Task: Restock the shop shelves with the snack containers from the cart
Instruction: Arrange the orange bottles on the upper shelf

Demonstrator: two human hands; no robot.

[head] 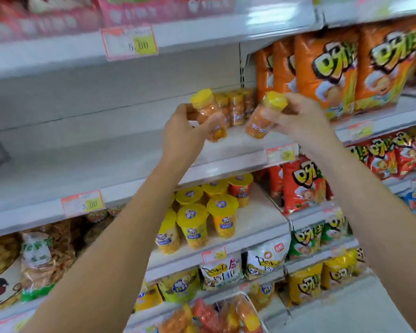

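Head view: my left hand (185, 131) grips one yellow-capped snack jar (208, 115), my right hand (296, 118) another (262, 116), both raised before the mostly bare shelf (82, 162); few jars (235, 106) stocked, cart unseen.

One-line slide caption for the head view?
Left hand holds left jar, right hand holds right jar, before shelved jars on white shelf.

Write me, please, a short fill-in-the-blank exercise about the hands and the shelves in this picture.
1. The left hand grips the left jar, the right hand the right jar; both lids are ____.
2. The big bags right of the shelved jars are ____.
3. The yellow-lidded cups stand on the shelf ____ the hands.
Missing words: yellow; orange; below.
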